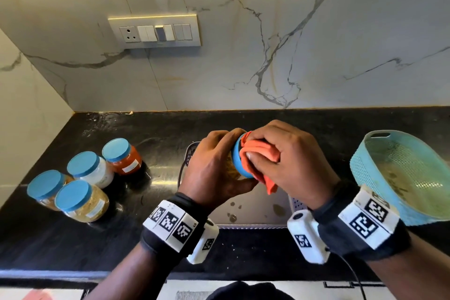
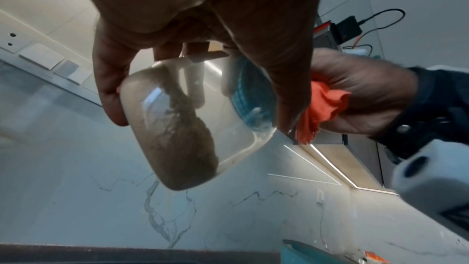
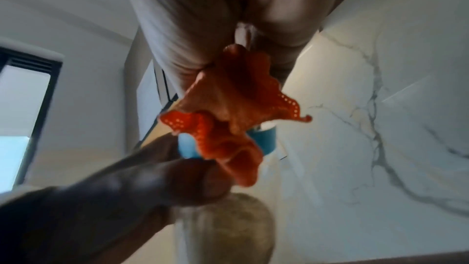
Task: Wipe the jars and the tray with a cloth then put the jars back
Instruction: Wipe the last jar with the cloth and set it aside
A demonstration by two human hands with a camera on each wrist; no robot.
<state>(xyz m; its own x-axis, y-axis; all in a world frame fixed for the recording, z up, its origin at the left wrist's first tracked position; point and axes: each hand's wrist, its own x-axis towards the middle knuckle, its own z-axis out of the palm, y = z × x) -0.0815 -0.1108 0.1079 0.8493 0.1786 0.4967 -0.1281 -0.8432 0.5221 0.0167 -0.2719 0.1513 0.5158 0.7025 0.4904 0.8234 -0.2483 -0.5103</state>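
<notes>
My left hand (image 1: 214, 168) grips a clear jar (image 2: 177, 127) with brown powder inside, held on its side above the counter. Its blue lid (image 1: 237, 162) faces right. My right hand (image 1: 280, 153) holds a bunched orange cloth (image 1: 258, 151) pressed against that lid; the cloth (image 3: 228, 123) hangs from the fingers in the right wrist view, with the lid (image 3: 266, 133) behind it. The white perforated tray (image 1: 295, 204) lies on the counter under both hands, mostly hidden. Several blue-lidded jars (image 1: 80, 192) stand on the counter at the left.
A light blue mesh basket (image 1: 401, 173) sits tilted at the right, close to my right wrist. The black countertop (image 1: 146, 129) runs to a marble wall with a switch panel (image 1: 155, 31). A side wall closes off the left corner.
</notes>
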